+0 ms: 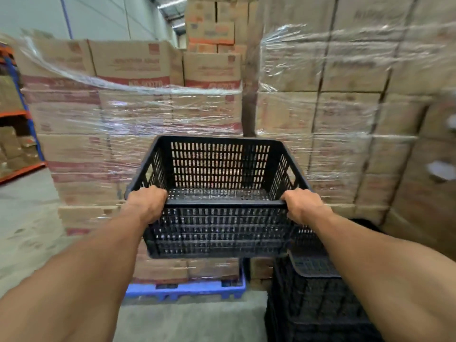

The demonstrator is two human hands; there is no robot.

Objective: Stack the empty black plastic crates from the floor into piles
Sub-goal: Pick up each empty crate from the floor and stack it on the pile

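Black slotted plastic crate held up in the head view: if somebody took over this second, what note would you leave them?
Left hand: grips the near rim of the black slotted plastic crate at its left corner.
Right hand: grips the same rim at the right corner.
Crate: empty, upright, off the concrete floor, in front of shrink-wrapped cardboard boxes on a blue plastic pallet.
Pile: black crates stand low at the right of the view; their count is too blurred to tell.
Done: this crate is lifted.
Left: set it on that pile, probably by shifting right and lowering. No other loose crates show.
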